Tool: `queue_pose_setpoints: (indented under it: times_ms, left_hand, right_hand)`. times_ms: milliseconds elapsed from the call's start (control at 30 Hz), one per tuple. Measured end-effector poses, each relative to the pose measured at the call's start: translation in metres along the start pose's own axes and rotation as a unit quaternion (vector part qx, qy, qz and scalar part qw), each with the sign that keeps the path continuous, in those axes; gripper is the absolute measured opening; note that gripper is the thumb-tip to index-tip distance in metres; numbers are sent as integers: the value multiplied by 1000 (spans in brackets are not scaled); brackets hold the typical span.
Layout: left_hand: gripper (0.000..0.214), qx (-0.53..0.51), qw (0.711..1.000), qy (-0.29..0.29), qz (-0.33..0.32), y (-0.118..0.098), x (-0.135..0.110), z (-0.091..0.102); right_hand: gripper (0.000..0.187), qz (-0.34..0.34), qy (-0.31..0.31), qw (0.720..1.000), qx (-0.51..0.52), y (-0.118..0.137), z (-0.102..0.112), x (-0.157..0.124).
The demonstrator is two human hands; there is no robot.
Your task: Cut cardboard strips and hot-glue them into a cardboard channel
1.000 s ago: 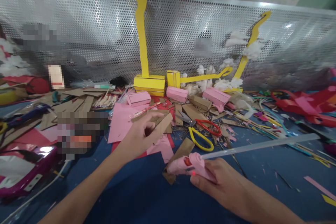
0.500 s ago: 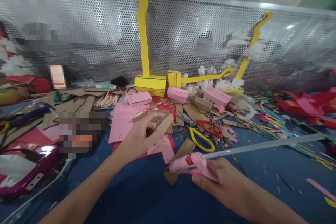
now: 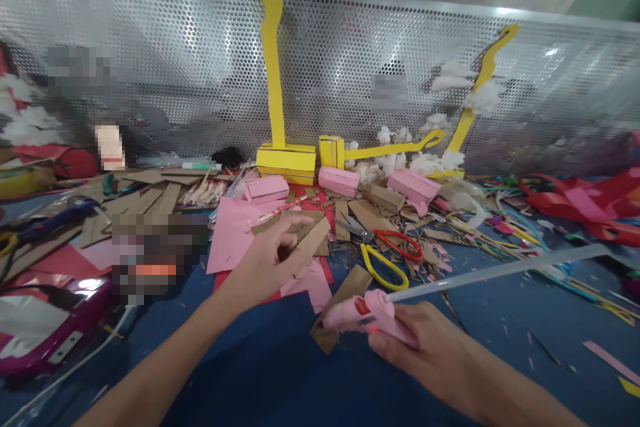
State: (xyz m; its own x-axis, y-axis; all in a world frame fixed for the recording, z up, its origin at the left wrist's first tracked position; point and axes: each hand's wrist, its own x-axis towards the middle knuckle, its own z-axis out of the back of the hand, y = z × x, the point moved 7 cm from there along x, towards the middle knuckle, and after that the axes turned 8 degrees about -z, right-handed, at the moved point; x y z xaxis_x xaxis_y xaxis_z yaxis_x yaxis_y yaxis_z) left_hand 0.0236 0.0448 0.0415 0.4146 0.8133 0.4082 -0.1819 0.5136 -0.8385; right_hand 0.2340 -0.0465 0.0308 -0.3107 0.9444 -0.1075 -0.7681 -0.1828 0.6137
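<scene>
My left hand (image 3: 270, 250) is closed on a piece of brown cardboard (image 3: 313, 240), held between thumb and fingers above pink and red paper. In my right hand (image 3: 425, 340) is a pink hot glue gun (image 3: 357, 315), a small red light glowing on its body. A long, clear glue stick (image 3: 490, 273) runs out of its back end toward the right. The gun's nozzle points left, over a cardboard strip (image 3: 353, 290) on the blue table; whether they touch I cannot tell. Scissors (image 3: 385, 263) with one red and one yellow handle lie open just beyond the gun.
Pink paper-covered blocks (image 3: 339, 180) line the back, near yellow hook-shaped pieces on box bases (image 3: 285, 161). A perforated metal panel (image 3: 175, 67) stands behind them. Cardboard strips (image 3: 140, 207) and a purple power strip (image 3: 75, 327) with a white cord lie left; red ribbon (image 3: 580, 207) is at right.
The glue gun and my right hand have shifted very slightly, and the far end of the glue stick has swung a little. My left hand and its cardboard look unchanged.
</scene>
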Motion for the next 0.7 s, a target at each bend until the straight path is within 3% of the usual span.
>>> queue_pose_setpoints:
  times_ms: [233,433,700]
  left_hand:
    - [41,1,1000,0,1,0,0,1]
    - [40,-2,1000,-7,1,-3,1,2]
    - [41,0,1000,-9,1,-5,2,1]
  right_hand:
    - [33,-14,13,1000,2,2,-5,-2]
    - [39,-40,7,997,-60,-7,-8,1]
    - [43,-18,-19,997,-66,-13,-9,3]
